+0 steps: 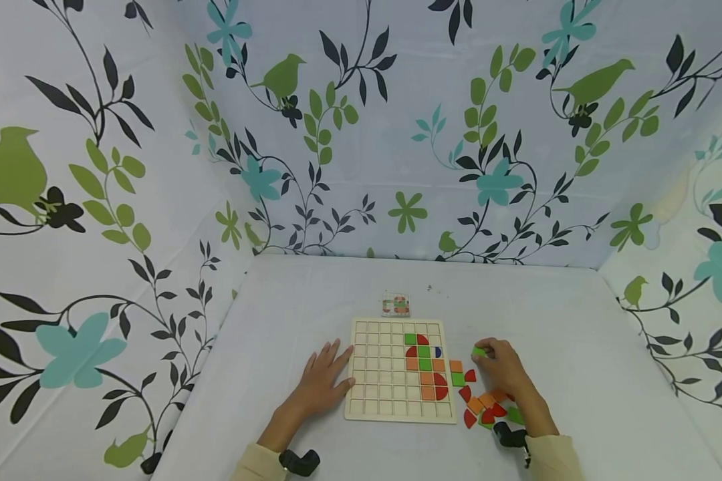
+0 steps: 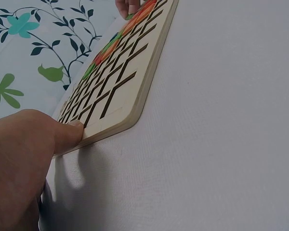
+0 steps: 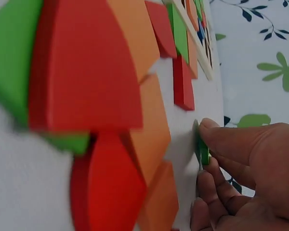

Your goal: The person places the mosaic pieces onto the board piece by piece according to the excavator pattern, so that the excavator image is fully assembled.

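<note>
A pale wooden grid board (image 1: 376,404) lies flat on the table, with green, orange, red and blue pieces set in cells on its right half. My left hand (image 1: 321,382) rests at the board's left edge, fingers spread and thumb on the rim, as the left wrist view also shows. To the right of the board, my right hand (image 1: 504,366) pinches a green block (image 3: 202,147) between thumb and fingers, close over the table. Loose red quarter-round pieces (image 3: 111,180), orange blocks (image 3: 156,125) and green blocks (image 1: 515,415) lie in a pile beside and below that hand.
A small pattern card (image 1: 396,304) lies just beyond the board's far edge. An orange block (image 1: 456,366) and a green block (image 1: 458,379) sit against the board's right side. Patterned cloth walls (image 1: 361,133) rise behind and on both sides of the white table (image 1: 289,300).
</note>
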The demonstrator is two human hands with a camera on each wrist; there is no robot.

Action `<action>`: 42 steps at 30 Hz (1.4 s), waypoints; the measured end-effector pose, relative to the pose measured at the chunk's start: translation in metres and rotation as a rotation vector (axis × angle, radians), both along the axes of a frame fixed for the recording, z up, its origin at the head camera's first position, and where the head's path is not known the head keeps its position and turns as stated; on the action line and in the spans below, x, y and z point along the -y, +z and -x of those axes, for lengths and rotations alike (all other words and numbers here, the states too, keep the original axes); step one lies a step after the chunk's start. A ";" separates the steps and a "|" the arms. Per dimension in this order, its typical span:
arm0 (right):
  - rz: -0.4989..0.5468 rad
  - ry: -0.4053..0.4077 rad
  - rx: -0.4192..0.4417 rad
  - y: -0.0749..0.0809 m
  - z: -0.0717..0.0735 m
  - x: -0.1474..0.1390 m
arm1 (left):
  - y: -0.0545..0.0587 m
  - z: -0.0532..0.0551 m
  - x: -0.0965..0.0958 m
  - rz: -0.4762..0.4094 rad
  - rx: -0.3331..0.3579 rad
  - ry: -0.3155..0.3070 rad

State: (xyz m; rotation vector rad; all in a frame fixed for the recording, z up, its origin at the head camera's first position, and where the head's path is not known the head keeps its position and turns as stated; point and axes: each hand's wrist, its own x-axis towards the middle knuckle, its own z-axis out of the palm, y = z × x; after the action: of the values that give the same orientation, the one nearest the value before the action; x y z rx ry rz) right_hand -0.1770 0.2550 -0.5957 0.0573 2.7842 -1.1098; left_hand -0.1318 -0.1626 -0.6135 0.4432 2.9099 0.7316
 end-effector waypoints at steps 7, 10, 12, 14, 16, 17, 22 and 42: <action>0.027 -0.005 -0.058 0.004 -0.009 0.034 | 0.003 0.000 -0.001 -0.003 0.001 -0.002; 0.012 0.049 -0.083 0.005 -0.014 0.049 | 0.005 -0.001 -0.001 -0.011 -0.004 -0.005; 0.000 0.074 -0.089 0.005 -0.017 0.060 | 0.005 -0.001 -0.001 -0.006 -0.003 -0.005; -0.014 0.108 -0.109 0.005 -0.019 0.070 | 0.005 -0.001 -0.001 -0.010 -0.006 -0.004; -0.018 0.134 -0.128 0.005 -0.021 0.079 | 0.004 -0.001 -0.001 -0.011 -0.006 -0.002; -0.022 0.150 -0.137 0.005 -0.022 0.084 | 0.004 -0.001 0.000 -0.012 -0.007 0.000; -0.033 0.257 -0.189 0.002 -0.028 0.103 | 0.001 0.000 0.000 -0.004 -0.011 0.004; -0.130 0.400 -0.360 0.005 -0.040 0.111 | 0.000 0.000 0.000 0.001 0.001 0.002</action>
State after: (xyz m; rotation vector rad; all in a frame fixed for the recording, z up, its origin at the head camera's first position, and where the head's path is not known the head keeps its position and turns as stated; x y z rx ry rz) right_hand -0.1370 0.1438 -0.5903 -0.7189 2.9713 -0.9085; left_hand -0.1314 -0.1629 -0.6140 0.4392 2.9102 0.7303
